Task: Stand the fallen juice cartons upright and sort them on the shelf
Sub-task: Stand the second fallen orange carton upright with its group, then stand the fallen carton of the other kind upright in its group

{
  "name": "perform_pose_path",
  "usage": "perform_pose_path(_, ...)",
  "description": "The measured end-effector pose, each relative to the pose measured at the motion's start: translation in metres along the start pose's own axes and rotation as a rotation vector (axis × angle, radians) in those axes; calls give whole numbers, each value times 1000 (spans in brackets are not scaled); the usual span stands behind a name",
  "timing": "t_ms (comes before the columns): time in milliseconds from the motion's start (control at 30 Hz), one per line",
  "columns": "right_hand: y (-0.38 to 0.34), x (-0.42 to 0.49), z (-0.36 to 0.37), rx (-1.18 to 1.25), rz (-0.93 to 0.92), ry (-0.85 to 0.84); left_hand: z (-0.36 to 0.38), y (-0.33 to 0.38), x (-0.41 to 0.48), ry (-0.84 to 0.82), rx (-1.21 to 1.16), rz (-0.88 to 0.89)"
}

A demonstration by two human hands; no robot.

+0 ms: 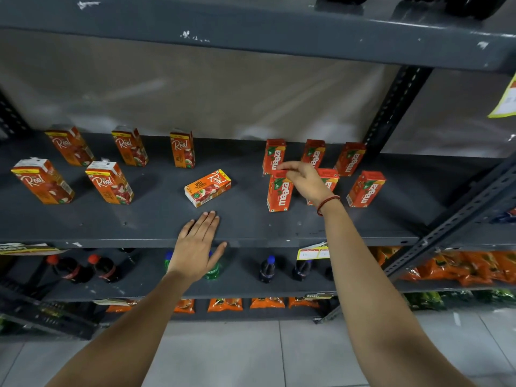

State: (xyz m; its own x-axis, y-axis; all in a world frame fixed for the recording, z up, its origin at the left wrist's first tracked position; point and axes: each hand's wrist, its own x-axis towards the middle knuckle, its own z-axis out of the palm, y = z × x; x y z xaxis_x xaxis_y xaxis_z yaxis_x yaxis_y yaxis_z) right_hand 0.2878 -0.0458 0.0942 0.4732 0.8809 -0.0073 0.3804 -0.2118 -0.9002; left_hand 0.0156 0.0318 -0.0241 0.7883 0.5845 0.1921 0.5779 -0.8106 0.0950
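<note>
Reaching in over the front lip of the grey shelf (251,236), the left hand (196,247) lies flat and spread, fingers straight, palm down, holding nothing. Just beyond its fingertips sits the one fallen Real carton (208,187), flat on its side with the barcode end toward the hand — close to it, but not touching.

Over to the right, the right hand (303,181), a red thread bracelet (328,204) on its wrist, has thumb and fingers pinched together at the top edge of a standing Maaza carton (279,195). It looks like a pinch on that top flap, though whether the fingers truly grip it I cannot tell. Another Maaza carton (329,180) stands half hidden behind the wrist, and one more (366,189) stands to the right of the hand.

Beyond the right hand — three Maaza cartons (315,153) in a back row, all upright. Left of the open hand, two Real cartons (110,182) stand in front, and three more Real cartons (182,149) stand further back along the wall side.
</note>
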Motion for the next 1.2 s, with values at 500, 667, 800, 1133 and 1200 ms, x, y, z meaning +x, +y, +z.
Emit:
perform_pose_path(500,-34,-26,35,21,-228,520,-6,-3,-2,-4,9,31)
perform_pose_path(667,-63,-20,104,45,-142,404,-10,-25,-8,-16,23,-5)
perform_pose_path(800,-57,-6,155,-19,204,227,-16,-52,-16,-25,21,-61)
perform_pose_path(1133,-67,26,218,6,651,278,-18,-89,-29,-9,2,-95)
perform_pose_path(1200,-69,33,220,6,697,268,-16,-89,-29,3,-2,-96)
